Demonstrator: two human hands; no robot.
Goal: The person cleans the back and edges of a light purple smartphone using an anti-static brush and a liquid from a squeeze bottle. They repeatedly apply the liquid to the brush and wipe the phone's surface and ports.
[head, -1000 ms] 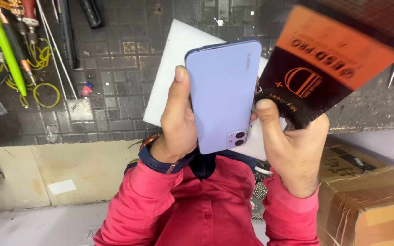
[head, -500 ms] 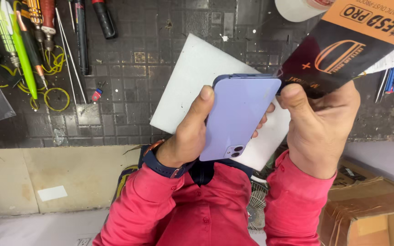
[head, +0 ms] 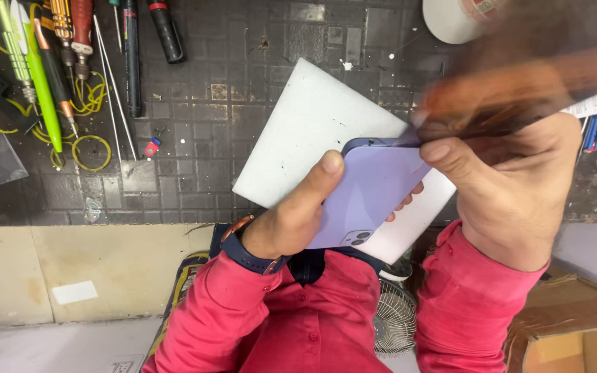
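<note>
We see the left hand wrapped around a lilac phone (back up), above a white pad on the worktop. The right hand pinches a blurred dark-and-orange packet at the phone's top edge.

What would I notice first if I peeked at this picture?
A purple phone in the middle, back side up, held in the left hand. The right hand holds a blurry dark and orange packet at its top edge. Colourful screwdrivers lie top left on the dark mat.
</note>
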